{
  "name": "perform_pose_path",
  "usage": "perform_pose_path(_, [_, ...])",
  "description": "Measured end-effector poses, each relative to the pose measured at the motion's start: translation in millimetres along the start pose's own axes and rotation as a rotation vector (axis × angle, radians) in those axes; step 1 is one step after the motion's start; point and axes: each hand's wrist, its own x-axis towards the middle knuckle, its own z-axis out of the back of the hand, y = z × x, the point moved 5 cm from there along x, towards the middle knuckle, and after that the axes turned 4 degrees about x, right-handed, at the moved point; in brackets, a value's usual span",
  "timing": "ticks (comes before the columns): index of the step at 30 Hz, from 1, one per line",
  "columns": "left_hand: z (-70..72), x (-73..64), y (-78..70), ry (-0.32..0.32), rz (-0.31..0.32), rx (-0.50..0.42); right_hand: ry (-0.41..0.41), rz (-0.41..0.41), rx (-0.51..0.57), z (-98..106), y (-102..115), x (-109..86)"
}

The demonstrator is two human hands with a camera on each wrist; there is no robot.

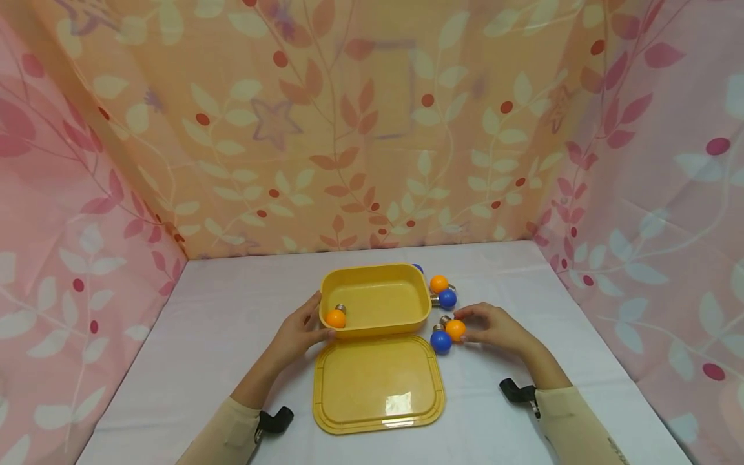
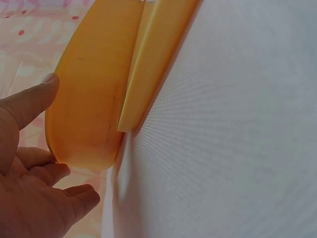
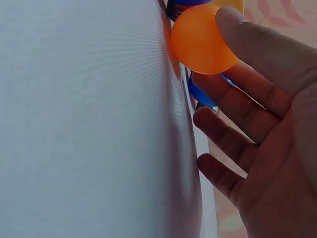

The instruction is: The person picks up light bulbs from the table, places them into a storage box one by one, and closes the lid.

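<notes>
A yellow plastic box (image 1: 378, 330) stands on the table with one orange light bulb (image 1: 335, 318) in its left end. My left hand (image 1: 299, 329) holds the box's left end, thumb at the front corner and fingers toward the back one. In the left wrist view the thumb (image 2: 42, 96) touches the box wall (image 2: 91, 89). To the right of the box, my right hand (image 1: 494, 329) pinches another orange bulb (image 1: 456, 330) between thumb and fingers. That bulb is low at the table, close beside a blue bulb (image 1: 441, 342).
The box's yellow lid (image 1: 378, 384) lies flat in front of it. Right of the box are an orange bulb (image 1: 438, 283) and a blue bulb (image 1: 447, 298); another blue bulb (image 1: 418, 267) is mostly hidden behind the box corner. Patterned cloth walls (image 1: 372, 161) enclose the white table (image 1: 244, 284).
</notes>
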Motion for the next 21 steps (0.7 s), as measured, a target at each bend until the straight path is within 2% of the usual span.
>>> perform_pose_path(8, [-0.2,-1.2,0.9,-0.003,-0.018,-0.002,-0.018,-0.034,-0.002,-2,-1,-1.4])
perform_pose_path(17, [-0.1,-1.4,-0.4,-0.007,0.005,-0.001,-0.056,-0.064,-0.019,3,-4,-4.5])
perform_pose_path(21, [0.4,-0.6,-2.4,-0.006,0.003,0.007,-0.060,-0.083,0.011,10,0,-7.0])
